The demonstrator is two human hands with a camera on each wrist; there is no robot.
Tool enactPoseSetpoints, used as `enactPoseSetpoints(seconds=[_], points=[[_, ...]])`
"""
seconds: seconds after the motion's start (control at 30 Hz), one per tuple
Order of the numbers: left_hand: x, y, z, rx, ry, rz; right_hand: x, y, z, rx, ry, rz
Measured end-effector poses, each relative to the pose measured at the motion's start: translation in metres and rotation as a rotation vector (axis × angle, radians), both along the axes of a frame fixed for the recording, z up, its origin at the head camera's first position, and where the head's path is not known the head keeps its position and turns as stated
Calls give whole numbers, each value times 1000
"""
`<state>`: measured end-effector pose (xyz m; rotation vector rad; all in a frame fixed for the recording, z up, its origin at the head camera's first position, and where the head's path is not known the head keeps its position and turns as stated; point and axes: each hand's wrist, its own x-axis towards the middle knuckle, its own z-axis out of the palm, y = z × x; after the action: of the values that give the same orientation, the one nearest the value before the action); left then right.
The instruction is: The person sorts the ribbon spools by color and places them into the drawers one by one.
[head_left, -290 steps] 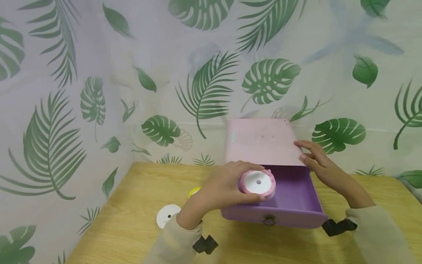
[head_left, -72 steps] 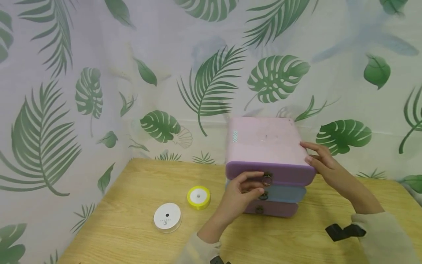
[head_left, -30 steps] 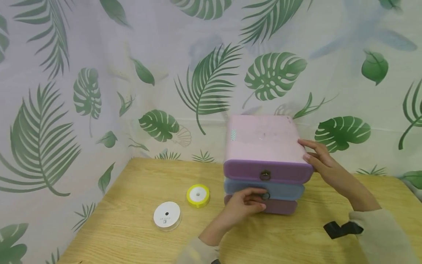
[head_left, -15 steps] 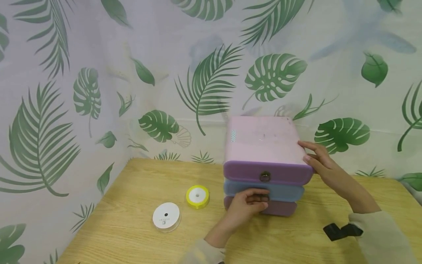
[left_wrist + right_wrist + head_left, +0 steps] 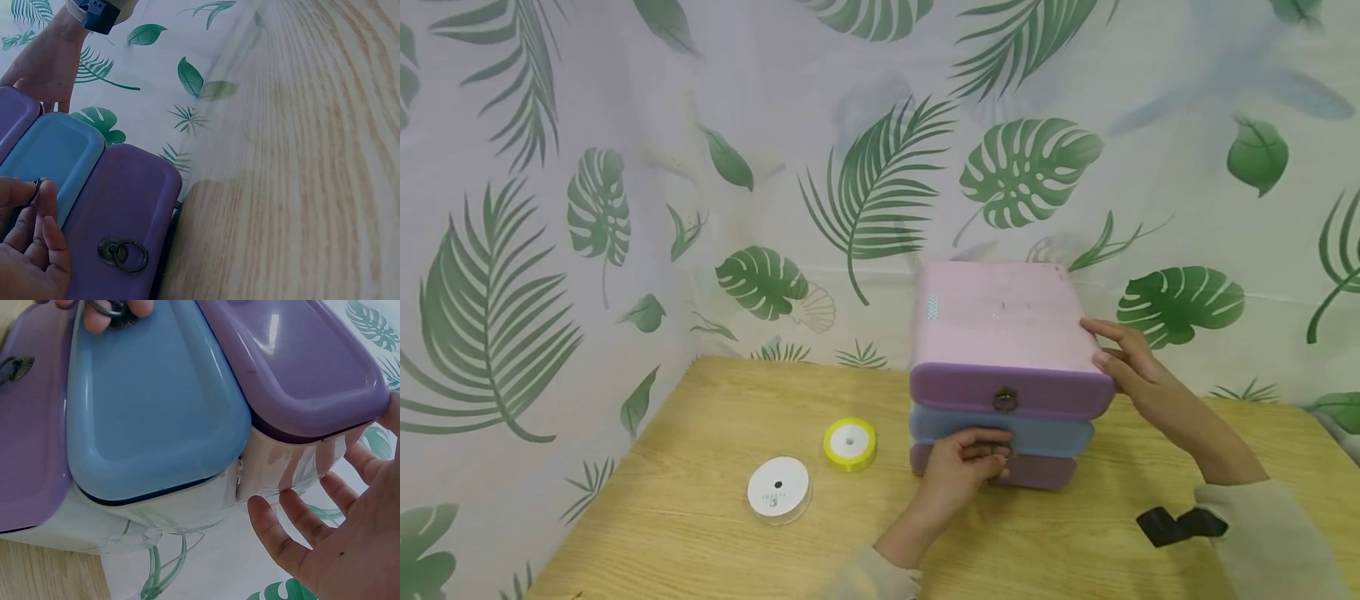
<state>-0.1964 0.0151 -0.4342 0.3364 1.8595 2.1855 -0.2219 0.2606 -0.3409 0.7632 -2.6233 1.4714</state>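
Observation:
A small chest of drawers point(image 5: 1000, 312) with a pink top stands on the table, its three drawers pushed in. My left hand point(image 5: 958, 471) pinches the metal ring pull point(image 5: 36, 190) of the blue middle drawer point(image 5: 156, 412) between thumb and index finger. Above it is the purple top drawer point(image 5: 951, 390) with its own ring pull; the mauve bottom drawer point(image 5: 125, 200) has its ring hanging loose. With fingers spread and mostly straight, my right hand point(image 5: 1138, 375) rests against the chest's right side near the top edge.
On the wooden table point(image 5: 700, 542), left of the chest, lie a yellow-rimmed ribbon roll point(image 5: 850, 444) and a larger white spool point(image 5: 778, 490). A leaf-print cloth point(image 5: 760, 217) hangs behind and along the left side.
The top drawer, earlier pulled out with my left hand holding a pink ribbon roll over it, is now pushed in. My left hand has moved down to the blue drawer's ring; my right hand stays put.

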Motion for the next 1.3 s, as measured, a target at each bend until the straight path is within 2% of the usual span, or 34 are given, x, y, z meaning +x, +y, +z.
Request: enactPoseSetpoints(seconds=[0.3,0.77,1.3], points=[[1,-3,1,-6,1,-15,-1,2,-1,5,-71,-20],[5,-5,1,-51,17,-2,0,1,-1,13,-80,-50],[19,-11,1,-13,-4,-23,2,1,-1,27,-62,-46]])
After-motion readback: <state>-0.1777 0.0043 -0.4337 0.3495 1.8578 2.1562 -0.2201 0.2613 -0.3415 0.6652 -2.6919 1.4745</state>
